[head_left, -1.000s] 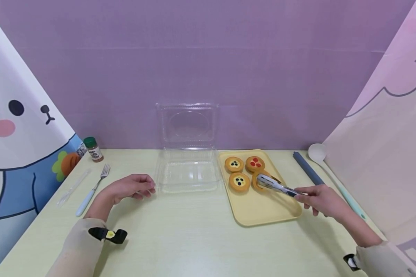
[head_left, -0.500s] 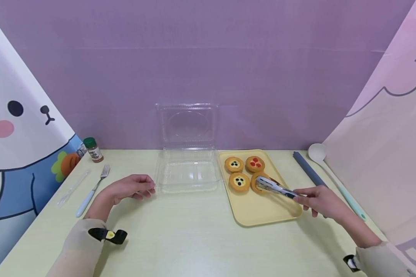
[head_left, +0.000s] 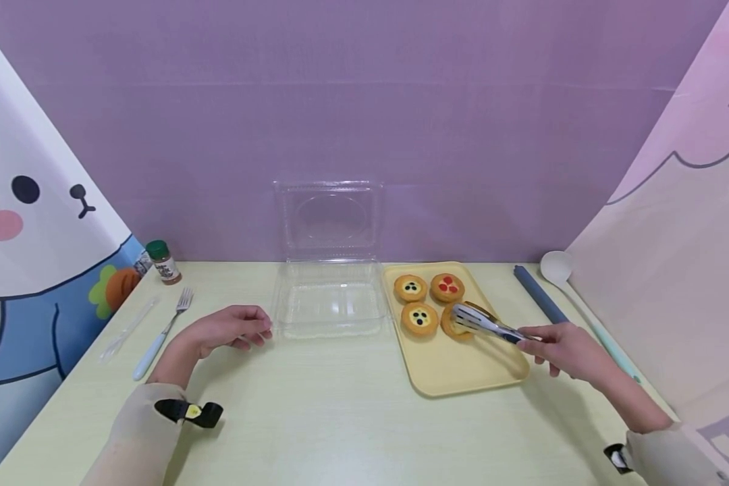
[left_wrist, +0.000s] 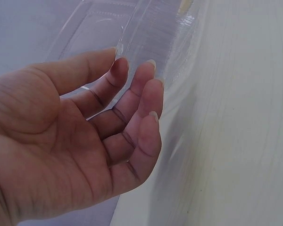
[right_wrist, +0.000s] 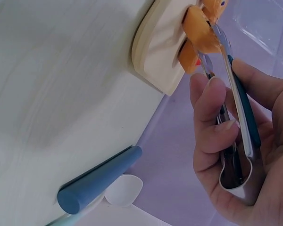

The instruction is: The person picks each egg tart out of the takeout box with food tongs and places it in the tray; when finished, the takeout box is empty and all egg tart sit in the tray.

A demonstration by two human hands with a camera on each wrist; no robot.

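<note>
My right hand [head_left: 568, 351] holds a pair of metal tongs [head_left: 486, 325] with dark grips. The tongs' ends straddle the nearest-right egg tart [head_left: 451, 325], which sits on a yellow tray [head_left: 462, 374]; whether both ends touch it I cannot tell. Beside it lie two tarts with dark toppings, one a tart [head_left: 419, 318] in front, and a tart with red pieces [head_left: 447, 287]. At the left front corner of a clear plastic box [head_left: 331, 304], lid raised, my left hand [head_left: 227, 329] hovers or rests with loosely curled fingers. No grip on the box is plain in the left wrist view.
Left of the hands lie a blue-handled fork [head_left: 164, 334] and a clear plastic fork [head_left: 129, 331], with a green-capped jar [head_left: 164, 262] behind. At the right are a blue-grey rod [head_left: 539, 294] and a long spoon [head_left: 592, 317]. A purple cloth [head_left: 462, 135] backs the table.
The tongs' tips dipped slightly toward the left, then came back right and up; their far arm now shows more clearly, spread wider. My left hand and the box have kept still.
</note>
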